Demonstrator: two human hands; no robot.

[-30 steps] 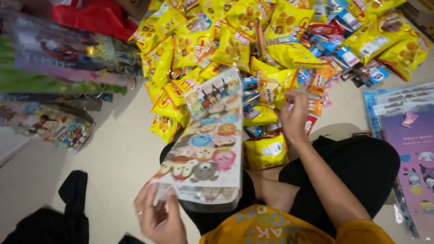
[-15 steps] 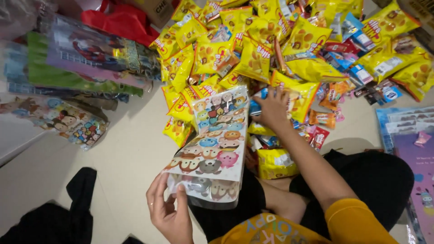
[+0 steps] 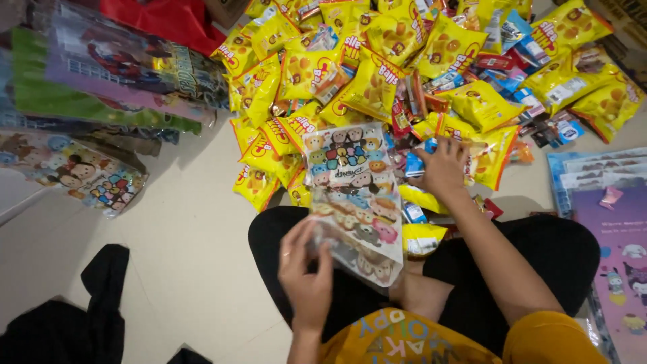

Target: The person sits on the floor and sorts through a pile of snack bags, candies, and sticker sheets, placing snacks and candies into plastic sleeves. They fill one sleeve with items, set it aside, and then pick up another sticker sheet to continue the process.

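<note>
Person sits cross-legged on a pale floor (image 3: 189, 243), camera looking down at lap. Left hand (image 3: 306, 280) pinches the near edge of a clear cartoon-print bag (image 3: 354, 202), thumb on top, fingers curled under; bag lies over the lap, far end pointing at the snack heap. Right hand (image 3: 441, 168) is out over the near edge of the heap of yellow snack packets (image 3: 377, 74), fingers bent down on a small blue packet (image 3: 414, 164); looks like a grip closing, but can't tell if it's fully pinched or just touching. More small red & blue packets (image 3: 512, 74) are mixed in toward the far right of the heap.

Step, by my read: picking one small item from the heap while the bag is held ready. Next move probably calls for a firm pinch on the blue packet, a lift clear of the neighbours touching it, and the bag mouth held open; mouth isn't visible here.

Left side of floor: stack of flat printed bags (image 3: 101, 74). Right edge: purple cartoon sheets (image 3: 620, 256). Near left corner: black cloth (image 3: 87, 310).
</note>
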